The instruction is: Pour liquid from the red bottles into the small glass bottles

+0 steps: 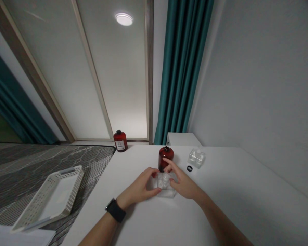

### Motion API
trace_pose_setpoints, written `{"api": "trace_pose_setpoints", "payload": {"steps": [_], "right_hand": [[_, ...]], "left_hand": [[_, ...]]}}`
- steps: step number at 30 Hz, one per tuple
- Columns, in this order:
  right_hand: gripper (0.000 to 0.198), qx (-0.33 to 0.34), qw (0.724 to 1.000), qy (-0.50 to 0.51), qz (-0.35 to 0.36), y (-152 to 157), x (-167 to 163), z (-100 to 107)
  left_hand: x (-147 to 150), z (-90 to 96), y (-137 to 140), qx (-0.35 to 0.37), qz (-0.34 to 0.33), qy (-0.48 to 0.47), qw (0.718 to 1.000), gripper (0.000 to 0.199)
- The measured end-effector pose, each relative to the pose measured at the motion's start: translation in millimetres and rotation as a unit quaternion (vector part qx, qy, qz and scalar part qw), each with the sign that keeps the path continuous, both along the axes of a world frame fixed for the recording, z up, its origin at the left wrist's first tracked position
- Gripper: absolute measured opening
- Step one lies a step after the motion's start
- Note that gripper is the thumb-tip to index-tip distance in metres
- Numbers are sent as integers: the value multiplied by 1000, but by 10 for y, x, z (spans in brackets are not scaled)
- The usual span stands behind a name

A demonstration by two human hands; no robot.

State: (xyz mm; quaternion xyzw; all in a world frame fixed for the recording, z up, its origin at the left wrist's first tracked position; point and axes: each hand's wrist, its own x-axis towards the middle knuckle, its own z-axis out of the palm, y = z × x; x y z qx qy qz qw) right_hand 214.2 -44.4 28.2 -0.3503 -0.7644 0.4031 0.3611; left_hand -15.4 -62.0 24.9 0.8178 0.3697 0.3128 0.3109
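A clear, square glass-like bottle (pixel 166 193) with a rounded top stands on the white table, between my two hands. My left hand (pixel 143 186) curves around its left side, thumb at the near side and fingers at the far side. On the other side, my right hand (pixel 181 181) has thumb and fingers bent around the upper right, with the index finger pointing out. Right behind is a dark red bottle (pixel 166 155) with an uncapped neck; the right index finger overlaps it in view. A black ring (pixel 189 168) lies to the right, beside a second clear square bottle (pixel 196 157).
Another red bottle (pixel 120 141) with a white label and black cap stands at the table's far left corner. Left of the table (pixel 149 225) are a white perforated basket (pixel 74 191) and white sheets (pixel 20 236). A white box (pixel 183 138) sits behind the table.
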Motion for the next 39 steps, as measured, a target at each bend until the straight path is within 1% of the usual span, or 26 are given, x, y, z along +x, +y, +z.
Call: {"api": "trace_pose_setpoints", "payload": {"steps": [2,5,7,11,16,19,22,24,27,30,34,39], "right_hand": [[76,-7,1000,-4,-4,-13,1,27],[75,-12,1000,-3,23,-35,1,65],[75,-7,999,-11,33,-47,-3,82],[75,14,999,-35,24,-52,1,97],[72,7,999,-5,50,-36,22,91],[68,0,1000,-4,29,-34,-1,81],[66,8,1000,-15,1,-39,-30,80],[67,9,1000,-21,4,-41,-30,85],[71,-3,999,-12,35,-34,3,97],[68,-19,999,1,48,-25,31,106],[66,-12,999,-3,40,-29,0,86],[69,-5,1000,3,4,-44,-78,9]], "left_hand": [[1,3,-1,0,0,1,1000,47],[1,5,-1,0,0,4,1000,46],[2,7,0,0,-1,2,1000,46],[3,18,-7,-2,-4,-3,1000,48],[11,37,-17,-4,2,-3,1000,47],[14,32,-12,-9,8,-4,1000,46],[13,14,-4,-7,8,-5,1000,47],[12,6,-2,-5,3,-5,1000,48],[15,9,-6,-11,4,-5,1000,48],[20,19,-12,-26,9,-7,1000,47],[17,10,-9,-42,12,-17,999,48],[2,-2,7,-42,21,-24,999,49]]}}
